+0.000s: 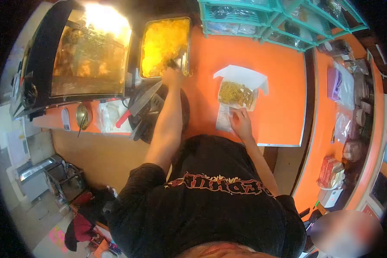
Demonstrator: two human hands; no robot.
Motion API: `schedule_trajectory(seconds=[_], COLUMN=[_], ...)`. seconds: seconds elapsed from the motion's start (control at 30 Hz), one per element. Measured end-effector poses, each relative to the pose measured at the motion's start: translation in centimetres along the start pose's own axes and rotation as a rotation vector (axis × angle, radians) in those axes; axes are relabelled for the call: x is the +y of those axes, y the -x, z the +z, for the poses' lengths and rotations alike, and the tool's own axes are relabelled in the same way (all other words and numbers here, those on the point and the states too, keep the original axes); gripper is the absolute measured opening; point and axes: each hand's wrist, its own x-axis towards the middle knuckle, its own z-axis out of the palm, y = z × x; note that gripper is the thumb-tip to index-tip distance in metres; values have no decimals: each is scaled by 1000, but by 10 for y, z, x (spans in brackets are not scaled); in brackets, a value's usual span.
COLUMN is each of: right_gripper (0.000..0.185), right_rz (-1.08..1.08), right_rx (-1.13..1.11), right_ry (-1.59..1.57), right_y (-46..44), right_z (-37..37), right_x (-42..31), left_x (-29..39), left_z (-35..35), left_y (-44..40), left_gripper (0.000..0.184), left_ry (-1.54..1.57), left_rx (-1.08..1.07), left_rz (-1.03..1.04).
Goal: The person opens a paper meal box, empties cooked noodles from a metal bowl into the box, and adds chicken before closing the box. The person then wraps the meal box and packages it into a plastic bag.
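My left hand (172, 78) reaches over the near edge of a metal tray (143, 76) of yellow food (163, 41). Its fingers are closed round a dark-handled serving utensil (172, 64), whose working end I cannot make out clearly. A white paper food box (249, 77) lies open on the orange counter, lined with paper, with greenish-brown noodle-like food (235, 94) inside. My right hand (241, 123) is at the box's near side. Its curled fingers pinch the near edge by a pale flap (224, 118).
A knife (146, 99) with a red handle lies across a round black pan or pot (182, 112) under my left forearm. The lit glass display case (90, 60) stands left of the tray. Teal baskets (236, 19) line the back of the orange counter (284, 99).
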Motion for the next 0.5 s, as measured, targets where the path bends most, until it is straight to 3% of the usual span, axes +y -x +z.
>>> schedule_trajectory(seconds=[0.1, 0.17, 0.23, 0.3, 0.33, 0.4, 0.5], right_gripper=[26, 25, 25, 23, 22, 20, 16], right_rz=[65, 93, 77, 86, 100, 119, 120], right_rx=[-8, -19, -16, -33, -48, -60, -46], right_ry=[-59, -72, -82, -86, -84, -83, -86], right_y=[-4, -6, -10, -11, -12, -15, -16], right_z=[1, 0, 0, 0, 0, -1, 3], right_x=[-2, -3, -1, 1, 2, 5, 13], left_x=[-7, -18, -21, -2, -2, 0, 7], left_z=[20, 32, 35, 2, 2, 6, 19], left_y=[-13, -35, -47, -45, -50, -52, -38], left_gripper=[36, 39, 45, 51, 64, 66, 70], left_ry=[171, 104, 55, 26, -46, -110, -225], left_rx=[183, 357, 431, 413, 308, 430, 391], left_rz=[145, 391, 497, 462, 432, 560, 521])
